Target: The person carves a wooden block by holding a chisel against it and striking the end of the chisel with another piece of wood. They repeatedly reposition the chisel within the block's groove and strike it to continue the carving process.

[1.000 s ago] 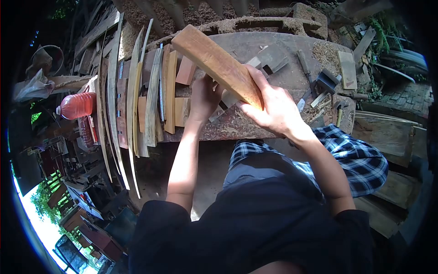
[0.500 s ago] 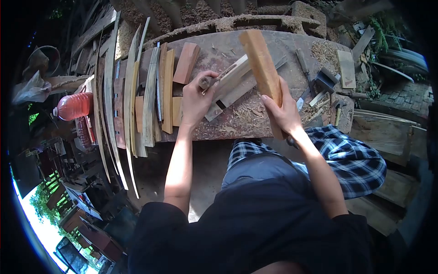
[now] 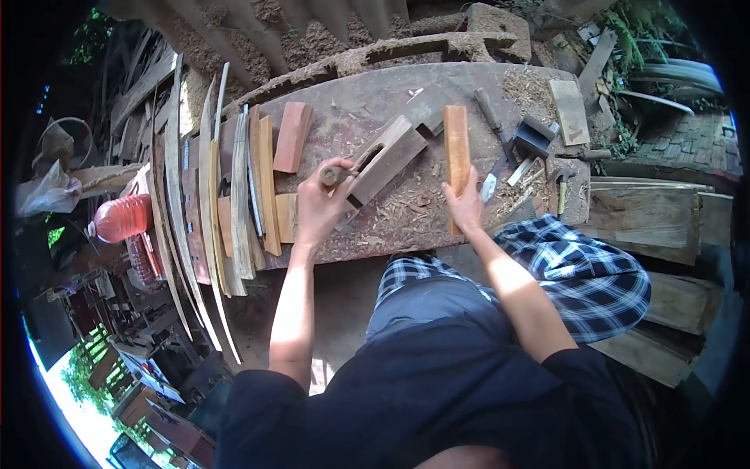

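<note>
My left hand (image 3: 319,205) is closed around the wooden handle of a chisel (image 3: 337,175), seen almost end-on. Its blade, mostly hidden, points toward a slot in a pale wooden piece (image 3: 394,162) lying slantwise on the bench. In my right hand (image 3: 466,205) is an orange-brown wooden block (image 3: 456,144), gripped near its lower end and pointing away from me. The block overlaps the bench just right of the slotted piece. Wood chips (image 3: 414,205) lie scattered between my hands.
Long wooden strips (image 3: 248,187) and a reddish block (image 3: 293,137) occupy the bench's left side. To the right lie a long-handled tool (image 3: 490,109), a dark metal box-shaped thing (image 3: 535,137), a hammer (image 3: 562,190) and a flat board (image 3: 569,112). A pink-filled bottle (image 3: 123,217) stands at far left.
The wooden block in my right hand has moved down, away from the camera, and looks smaller. My left hand still holds the chisel. The view has shifted, so the bench things sit further left.
</note>
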The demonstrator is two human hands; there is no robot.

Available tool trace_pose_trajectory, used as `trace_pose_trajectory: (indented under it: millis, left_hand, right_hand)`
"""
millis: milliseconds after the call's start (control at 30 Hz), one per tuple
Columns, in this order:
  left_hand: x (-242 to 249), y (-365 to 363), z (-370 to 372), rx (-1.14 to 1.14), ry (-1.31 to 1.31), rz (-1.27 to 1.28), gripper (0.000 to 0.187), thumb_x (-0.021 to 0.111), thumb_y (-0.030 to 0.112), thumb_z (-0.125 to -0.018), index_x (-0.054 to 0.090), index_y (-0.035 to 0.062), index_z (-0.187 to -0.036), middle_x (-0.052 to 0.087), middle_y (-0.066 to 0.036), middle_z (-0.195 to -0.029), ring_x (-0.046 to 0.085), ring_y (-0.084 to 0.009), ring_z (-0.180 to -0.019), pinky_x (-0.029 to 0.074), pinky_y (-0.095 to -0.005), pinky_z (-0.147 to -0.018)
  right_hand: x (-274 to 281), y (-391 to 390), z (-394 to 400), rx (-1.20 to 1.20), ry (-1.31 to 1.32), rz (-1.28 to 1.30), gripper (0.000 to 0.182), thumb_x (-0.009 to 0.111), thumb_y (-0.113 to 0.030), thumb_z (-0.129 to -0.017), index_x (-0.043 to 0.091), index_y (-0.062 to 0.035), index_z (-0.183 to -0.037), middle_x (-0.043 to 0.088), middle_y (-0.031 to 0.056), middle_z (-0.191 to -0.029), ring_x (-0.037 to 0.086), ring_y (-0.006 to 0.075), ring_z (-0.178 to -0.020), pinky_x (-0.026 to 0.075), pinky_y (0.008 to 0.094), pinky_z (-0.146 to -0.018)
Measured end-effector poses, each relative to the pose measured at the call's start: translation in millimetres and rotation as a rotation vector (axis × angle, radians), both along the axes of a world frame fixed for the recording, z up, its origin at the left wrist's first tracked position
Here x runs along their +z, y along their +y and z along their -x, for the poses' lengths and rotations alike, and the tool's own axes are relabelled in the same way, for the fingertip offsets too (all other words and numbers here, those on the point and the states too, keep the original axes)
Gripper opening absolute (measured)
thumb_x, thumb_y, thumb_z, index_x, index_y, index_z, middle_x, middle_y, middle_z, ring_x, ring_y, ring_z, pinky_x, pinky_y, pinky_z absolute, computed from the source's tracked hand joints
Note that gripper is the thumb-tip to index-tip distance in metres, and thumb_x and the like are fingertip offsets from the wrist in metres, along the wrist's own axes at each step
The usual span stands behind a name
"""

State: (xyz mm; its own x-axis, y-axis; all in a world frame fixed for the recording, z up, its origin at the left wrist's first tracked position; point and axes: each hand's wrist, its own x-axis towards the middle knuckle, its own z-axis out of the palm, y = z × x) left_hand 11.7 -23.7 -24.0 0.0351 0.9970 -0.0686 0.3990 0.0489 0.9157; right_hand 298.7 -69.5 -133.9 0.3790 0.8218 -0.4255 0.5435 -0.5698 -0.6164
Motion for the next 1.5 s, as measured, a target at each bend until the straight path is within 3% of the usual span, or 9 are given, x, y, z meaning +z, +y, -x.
trace_pose_trajectory:
  millis: [300, 567, 933, 1167, 1300, 1367, 1433, 1467, 1500]
  left_hand:
    - [47.3, 16.6, -48.0, 0.006, -0.184, 0.076, 0.014, 0.072, 0.009, -0.092, 0.069, 0.0032, -0.105, 0.073, -0.004, -0.095, 0.07, -0.0123, -0.091, 0.056, -0.029, -0.084]
    - [-62.6, 41.4, -148.5, -0.327, 0.365, 0.13, 0.044, 0.07, 0.033, -0.089, 0.058, 0.0058, -0.122, 0.072, -0.023, -0.094, 0.07, -0.0426, -0.091, 0.055, -0.0526, -0.078]
    - [-102.1, 67.7, -213.8, -0.187, 0.434, 0.214, 0.059, 0.068, 0.032, -0.092, 0.044, 0.0044, -0.138, 0.069, -0.023, -0.113, 0.067, -0.042, -0.103, 0.055, -0.054, -0.083]
    - [-115.8, 62.1, -202.1, -0.133, 0.246, 0.249, 0.065, 0.065, 0.028, -0.095, 0.036, -0.0006, -0.146, 0.047, -0.027, -0.14, 0.052, -0.0429, -0.127, 0.047, -0.0472, -0.103]
    - [-50.0, 50.4, -187.9, 0.021, -0.336, -0.064, 0.085, 0.071, 0.044, -0.094, 0.029, 0.004, -0.156, 0.047, -0.021, -0.146, 0.05, -0.0318, -0.134, 0.046, -0.0457, -0.107]
    - [-26.9, 47.4, -171.7, 0.052, -0.338, -0.27, 0.08, 0.074, 0.038, -0.093, 0.032, 0.0066, -0.154, 0.049, -0.018, -0.145, 0.053, -0.0295, -0.131, 0.049, -0.0423, -0.104]
    - [-17.0, 44.4, -151.7, 0.195, -0.736, -0.151, 0.056, 0.076, 0.03, -0.092, 0.052, 0.0065, -0.138, 0.063, -0.014, -0.129, 0.062, -0.0227, -0.119, 0.054, -0.0359, -0.096]
    - [-10.9, 41.8, -133.3, 0.263, -0.683, -0.09, 0.021, 0.073, 0.021, -0.094, 0.065, 0.0075, -0.108, 0.073, -0.008, -0.103, 0.069, -0.0158, -0.102, 0.058, -0.0317, -0.087]
    - [-0.8, 37.3, -122.9, 0.369, -0.79, -0.067, 0.014, 0.071, 0.019, -0.096, 0.066, 0.0081, -0.089, 0.072, -0.004, -0.081, 0.072, -0.0134, -0.085, 0.06, -0.0311, -0.077]
  right_hand:
    - [-24.1, 16.1, -26.6, 0.178, -0.325, -0.179, 0.067, 0.068, -0.029, -0.09, 0.04, -0.0113, -0.148, 0.046, 0.0196, -0.132, 0.046, 0.0398, -0.124, 0.04, 0.0507, -0.104]
    - [-40.2, 109.4, -99.5, 0.344, -0.547, -0.379, 0.063, 0.067, -0.023, -0.091, 0.043, -0.0022, -0.145, 0.049, 0.0221, -0.132, 0.047, 0.0408, -0.121, 0.041, 0.0492, -0.104]
    - [-47.7, 163.0, -132.8, 0.457, -0.501, -0.025, 0.069, 0.07, -0.017, -0.089, 0.038, -0.0096, -0.15, 0.056, 0.0237, -0.128, 0.057, 0.0456, -0.117, 0.047, 0.0504, -0.101]
    - [5.4, 172.9, -121.3, 0.293, -0.365, -0.689, 0.06, 0.066, -0.005, -0.089, 0.044, -0.002, -0.145, 0.056, 0.0225, -0.126, 0.056, 0.0407, -0.118, 0.046, 0.0483, -0.098]
    - [84.8, 146.8, -64.5, 0.466, -0.208, -0.77, 0.061, 0.065, 0.003, -0.086, 0.049, -0.0082, -0.143, 0.058, 0.0184, -0.121, 0.057, 0.0372, -0.114, 0.046, 0.0455, -0.098]
    - [110.8, 118.3, -26.9, 0.598, 0.0, -0.693, 0.06, 0.067, 0.005, -0.084, 0.055, -0.0105, -0.141, 0.059, 0.0161, -0.117, 0.06, 0.0339, -0.109, 0.051, 0.0432, -0.094]
    - [114.8, 88.8, 5.2, 0.822, -0.028, -0.814, 0.052, 0.07, 0.001, -0.085, 0.058, -0.0066, -0.135, 0.06, 0.0159, -0.121, 0.062, 0.0318, -0.109, 0.056, 0.0409, -0.092]
    - [113.1, 71.2, 16.7, 0.832, 0.115, -0.689, 0.051, 0.068, 0.002, -0.086, 0.058, -0.0044, -0.136, 0.059, 0.0161, -0.126, 0.061, 0.0337, -0.116, 0.053, 0.0408, -0.095]
    - [111.0, 62.2, 27.2, 0.845, 0.204, -0.667, 0.053, 0.07, 0.001, -0.086, 0.056, -0.0054, -0.137, 0.059, 0.016, -0.126, 0.06, 0.0343, -0.117, 0.051, 0.0413, -0.097]
